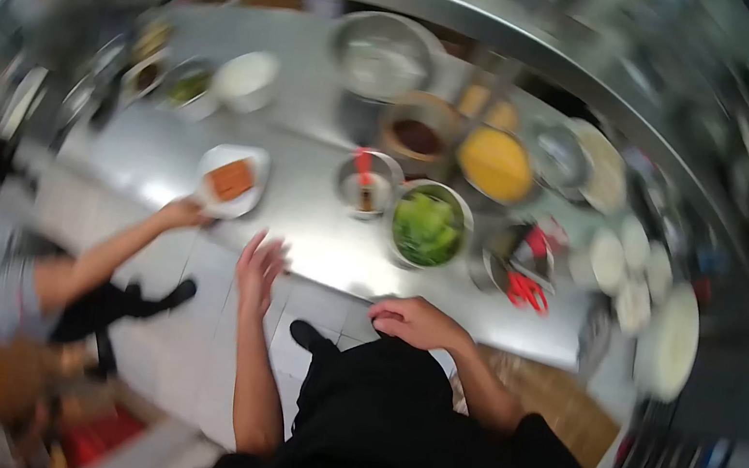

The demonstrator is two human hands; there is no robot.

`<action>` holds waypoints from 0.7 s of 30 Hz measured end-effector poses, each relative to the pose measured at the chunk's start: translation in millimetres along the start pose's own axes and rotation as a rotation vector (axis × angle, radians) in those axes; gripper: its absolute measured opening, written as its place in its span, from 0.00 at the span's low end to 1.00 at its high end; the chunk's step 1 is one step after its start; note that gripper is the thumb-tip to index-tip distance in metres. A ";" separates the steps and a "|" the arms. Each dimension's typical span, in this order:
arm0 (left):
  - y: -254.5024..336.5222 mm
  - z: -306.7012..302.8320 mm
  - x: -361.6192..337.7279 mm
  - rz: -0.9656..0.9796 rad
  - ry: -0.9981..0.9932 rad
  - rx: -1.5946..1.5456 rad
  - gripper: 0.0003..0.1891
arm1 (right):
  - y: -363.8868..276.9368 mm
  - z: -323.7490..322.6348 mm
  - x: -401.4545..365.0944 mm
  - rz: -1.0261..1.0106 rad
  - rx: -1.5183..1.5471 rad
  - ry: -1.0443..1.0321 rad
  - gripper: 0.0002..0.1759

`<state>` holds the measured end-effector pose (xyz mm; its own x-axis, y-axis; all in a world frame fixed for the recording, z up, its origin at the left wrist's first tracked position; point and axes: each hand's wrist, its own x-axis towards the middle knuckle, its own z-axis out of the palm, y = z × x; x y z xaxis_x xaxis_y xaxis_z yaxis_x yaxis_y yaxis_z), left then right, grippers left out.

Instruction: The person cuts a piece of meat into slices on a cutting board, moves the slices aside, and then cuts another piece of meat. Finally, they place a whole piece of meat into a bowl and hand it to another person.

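My left hand (260, 265) hangs open at the near edge of the steel counter (299, 212), fingers spread and holding nothing. My right hand (415, 321) is curled loosely just below the counter edge, with nothing in it. Nearest to both hands is a metal bowl of green leaves (428, 227). A white square plate (231, 180) with an orange-brown food piece sits at the counter's left; another person's hand (185, 213) touches its near edge. The whole view is motion-blurred.
Several bowls and containers crowd the counter: a yellow-filled bowl (495, 163), a dark-sauce bowl (418, 136), a large steel pot (383, 57), a small tin with a red-handled tool (367, 184), red-handled scissors (527, 292), stacked white dishes (668, 341). Another person stands at left.
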<state>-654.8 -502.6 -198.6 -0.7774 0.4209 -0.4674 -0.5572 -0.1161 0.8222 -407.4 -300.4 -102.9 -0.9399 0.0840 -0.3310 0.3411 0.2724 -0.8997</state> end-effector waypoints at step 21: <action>-140.2 -158.2 -109.0 -0.548 0.033 0.780 0.19 | 306.4 -236.2 -384.0 0.462 0.985 1.795 0.16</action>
<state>-538.2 -674.5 -314.4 -0.4803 0.2114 -0.8513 -0.5038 0.7279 0.4651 54.6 -22.8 -184.2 0.4245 0.7609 -0.4907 -0.1754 -0.4626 -0.8690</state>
